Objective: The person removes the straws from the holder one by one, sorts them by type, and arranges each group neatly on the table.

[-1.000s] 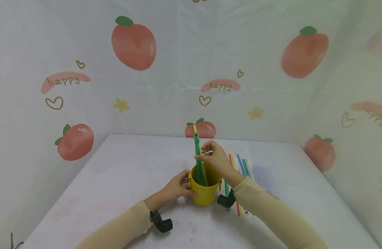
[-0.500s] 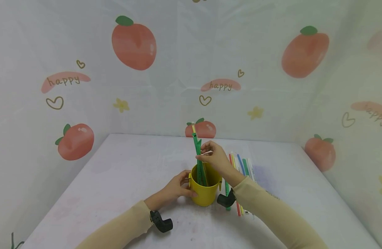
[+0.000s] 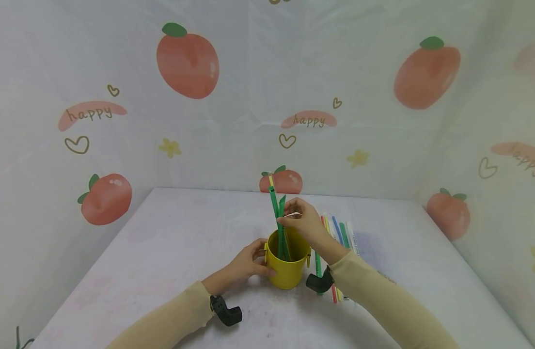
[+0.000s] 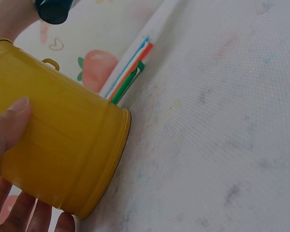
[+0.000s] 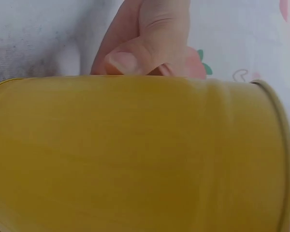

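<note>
Head view: my left hand (image 3: 250,261) grips the yellow bucket (image 3: 285,277), upright on the bench (image 3: 197,228). My right hand's fingers pinch a green pen (image 3: 282,203) standing inside it. Loose pens (image 3: 343,235) lie to the right.

Left wrist: my left fingers wrap the bucket's wall.

Right wrist: bucket fills most of the view, left fingers against its side.
</note>
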A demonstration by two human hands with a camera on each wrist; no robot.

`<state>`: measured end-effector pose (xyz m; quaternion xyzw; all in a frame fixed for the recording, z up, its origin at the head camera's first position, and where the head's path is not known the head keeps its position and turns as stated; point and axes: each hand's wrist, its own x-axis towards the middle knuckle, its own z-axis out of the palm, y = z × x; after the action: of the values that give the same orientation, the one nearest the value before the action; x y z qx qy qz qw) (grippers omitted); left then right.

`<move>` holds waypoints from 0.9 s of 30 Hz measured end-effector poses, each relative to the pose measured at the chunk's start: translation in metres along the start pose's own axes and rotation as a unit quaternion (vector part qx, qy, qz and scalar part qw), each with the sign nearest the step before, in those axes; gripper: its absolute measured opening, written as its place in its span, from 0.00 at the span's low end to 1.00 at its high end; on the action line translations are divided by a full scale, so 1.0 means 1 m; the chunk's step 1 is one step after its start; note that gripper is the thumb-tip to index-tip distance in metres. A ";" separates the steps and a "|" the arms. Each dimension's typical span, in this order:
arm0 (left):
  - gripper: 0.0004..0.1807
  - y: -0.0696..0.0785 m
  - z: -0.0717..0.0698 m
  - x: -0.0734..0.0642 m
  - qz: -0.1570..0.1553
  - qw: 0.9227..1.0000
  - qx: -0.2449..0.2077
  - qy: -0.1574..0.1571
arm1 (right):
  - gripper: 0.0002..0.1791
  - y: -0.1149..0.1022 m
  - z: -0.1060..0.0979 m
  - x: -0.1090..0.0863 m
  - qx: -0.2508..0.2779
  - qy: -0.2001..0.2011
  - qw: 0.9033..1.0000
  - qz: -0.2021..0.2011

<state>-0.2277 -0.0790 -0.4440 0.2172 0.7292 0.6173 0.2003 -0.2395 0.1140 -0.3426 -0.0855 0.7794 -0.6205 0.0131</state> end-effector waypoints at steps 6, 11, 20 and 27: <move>0.37 0.001 0.000 -0.001 -0.002 1.000 0.001 0.001 | 0.15 -0.006 -0.006 -0.003 0.041 -0.008 0.999 -0.003; 0.35 0.017 0.002 -0.007 -0.006 1.000 0.001 -0.001 | 0.16 -0.013 -0.013 -0.004 0.069 -0.008 0.997 -0.019; 0.36 0.000 0.000 -0.001 0.000 1.000 0.003 0.007 | 0.17 -0.032 -0.032 -0.004 0.112 0.002 0.992 -0.051; 0.36 -0.001 0.000 -0.001 0.002 1.000 0.001 0.006 | 0.17 -0.047 -0.044 0.002 0.131 0.025 0.989 -0.070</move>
<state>-0.2269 -0.0796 -0.4449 0.2156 0.7302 0.6184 0.1947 -0.2411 0.1464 -0.2872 -0.1219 0.6835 -0.7187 -0.0383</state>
